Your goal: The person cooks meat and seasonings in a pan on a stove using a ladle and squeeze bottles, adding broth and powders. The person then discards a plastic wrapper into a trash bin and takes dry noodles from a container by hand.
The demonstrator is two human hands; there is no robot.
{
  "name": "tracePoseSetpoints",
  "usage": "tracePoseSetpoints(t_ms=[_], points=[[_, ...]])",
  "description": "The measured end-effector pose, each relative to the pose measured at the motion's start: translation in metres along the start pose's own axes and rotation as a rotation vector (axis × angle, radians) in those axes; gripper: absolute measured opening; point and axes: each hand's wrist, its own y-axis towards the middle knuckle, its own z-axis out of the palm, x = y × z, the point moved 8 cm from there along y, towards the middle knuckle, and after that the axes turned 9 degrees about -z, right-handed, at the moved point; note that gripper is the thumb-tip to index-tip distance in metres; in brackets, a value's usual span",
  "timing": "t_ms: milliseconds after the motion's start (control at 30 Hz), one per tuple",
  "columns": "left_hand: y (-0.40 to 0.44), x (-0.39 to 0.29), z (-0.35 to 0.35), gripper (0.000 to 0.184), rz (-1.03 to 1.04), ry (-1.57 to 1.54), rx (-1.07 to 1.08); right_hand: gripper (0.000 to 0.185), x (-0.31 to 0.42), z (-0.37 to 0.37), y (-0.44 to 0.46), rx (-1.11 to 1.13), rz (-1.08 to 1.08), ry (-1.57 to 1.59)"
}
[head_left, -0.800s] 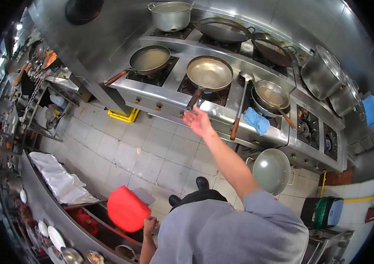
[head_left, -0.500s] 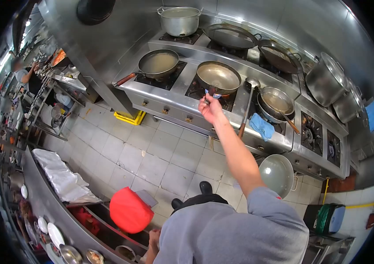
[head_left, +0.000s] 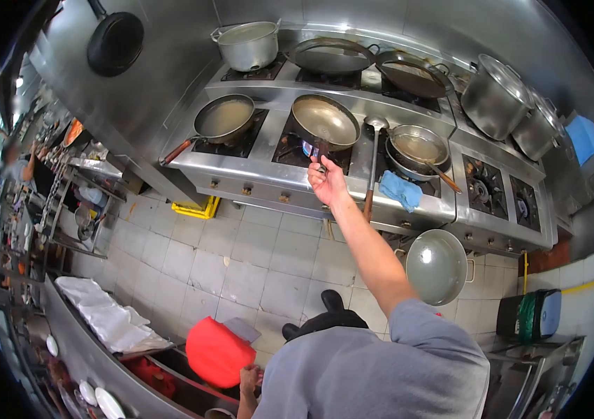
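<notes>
My right hand point(head_left: 327, 183) is stretched out over the stove front, its fingers wrapped round the short, dark handle of a frying pan point(head_left: 323, 124). The pan has a shiny, worn inside and is tilted over a burner, where a blue flame point(head_left: 308, 149) shows below its edge. My left hand point(head_left: 249, 379) hangs low by my side, near a red rounded object point(head_left: 219, 353). Its fingers are curled, and whatever they may hold is hidden. To the left, a second frying pan point(head_left: 224, 117) with cloudy liquid and a wooden handle sits on its burner.
A ladle point(head_left: 372, 157) lies right of the pan, beside a strainer point(head_left: 419, 144) over a bowl and a blue cloth point(head_left: 400, 190). Pots and woks point(head_left: 332, 57) line the back. A large pot point(head_left: 437, 267) stands low at right. Behind me runs a steel counter point(head_left: 94, 349).
The view has shifted, so the stove sits further left. My right hand keeps its grip on the frying pan handle. My left hand has moved up, closer to the red object.
</notes>
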Motion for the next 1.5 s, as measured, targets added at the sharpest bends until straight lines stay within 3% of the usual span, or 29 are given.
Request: tracePoseSetpoints(t_ms=[33, 100, 133, 200, 233, 300, 667, 833, 1000, 1100, 1200, 1267, 1400, 1500], points=[[0.0, -0.028, -0.004, 0.014, -0.06, -0.089, 0.005, 0.019, 0.001, 0.002, -0.001, 0.049, 0.006, 0.058], [-0.002, -0.024, -0.006, 0.016, -0.55, -0.28, -0.026, 0.022, 0.006, -0.001, -0.004, 0.048, -0.008, 0.078], [0.0, -0.02, -0.007, 0.016, -0.546, -0.27, -0.023, 0.022, 0.008, 0.0, -0.005, 0.07, -0.005, 0.096], [0.005, -0.048, -0.007, 0.014, -0.193, -0.051, 0.023, 0.024, 0.009, -0.002, -0.006, 0.098, -0.005, 0.113], [0.005, -0.058, -0.006, 0.014, -0.189, -0.044, 0.028, 0.024, 0.009, -0.003, -0.006, 0.099, -0.015, 0.115], [-0.006, -0.059, -0.004, 0.013, -0.473, -0.258, -0.014, 0.024, 0.007, -0.006, -0.008, 0.093, 0.004, 0.118], [-0.037, -0.067, 0.005, 0.009, -0.556, -0.23, -0.024, 0.018, -0.008, 0.008, 0.006, 0.021, 0.0, -0.024], [-0.05, -0.077, -0.001, 0.011, -0.578, -0.224, -0.099, 0.015, -0.003, 0.036, 0.037, -0.201, -0.036, 0.066], [-0.045, -0.043, 0.009, 0.011, -0.58, -0.269, -0.065, 0.014, -0.009, 0.043, 0.047, -0.225, -0.027, 0.039], [-0.005, 0.083, 0.027, 0.014, -0.518, -0.291, -0.095, 0.015, -0.018, 0.045, 0.039, -0.227, -0.013, 0.044], [-0.034, -0.009, 0.009, 0.018, -0.561, -0.122, -0.083, 0.014, -0.021, 0.042, 0.039, -0.233, -0.082, 0.014], [-0.022, 0.011, 0.007, 0.018, -0.456, -0.005, -0.057, 0.019, -0.023, 0.038, 0.04, -0.225, -0.092, -0.005], [-0.008, 0.024, 0.021, 0.019, -0.033, 0.418, 0.053, 0.022, -0.03, 0.032, 0.031, -0.206, -0.08, -0.079], [-0.023, -0.008, 0.0, 0.02, -0.399, 0.046, -0.048, 0.018, -0.04, -0.001, 0.019, -0.241, -0.059, -0.114]])
